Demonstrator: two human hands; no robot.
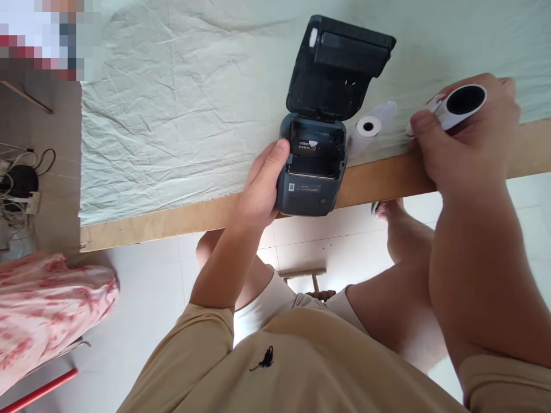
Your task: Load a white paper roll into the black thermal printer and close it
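Note:
A dark label printer (310, 198) with its lid (333, 86) swung up is held at its left side by my left hand (263, 186), thumb on the rim. No roll shows in its open compartment. To the right, my right hand (477, 135) grips a white paper roll (460, 112) with a wide dark core, fingers wrapped around it. Between the printer and my right hand, a smaller white roll (365, 135) with a narrow core stands on the cloth, its loose end sticking out behind it.
A wrinkled pale green cloth (181, 103) covers the table, whose bare wooden edge (159, 229) runs along the front. Tangled cables (17, 201) and a pink patterned fabric (55, 315) are at the left. My legs are below the table edge.

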